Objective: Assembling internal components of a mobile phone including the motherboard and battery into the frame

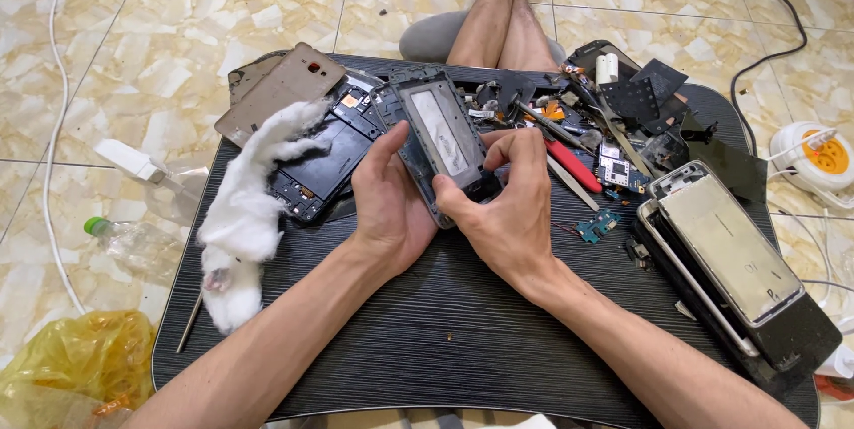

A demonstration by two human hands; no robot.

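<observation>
The left hand and the right hand both grip a grey phone frame, tilted up above the black worktop. White cotton lies left of the frame.

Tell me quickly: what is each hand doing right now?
Left hand: closed around the phone frame, gripping its left side.
Right hand: closed on the same frame's lower end.
</observation>
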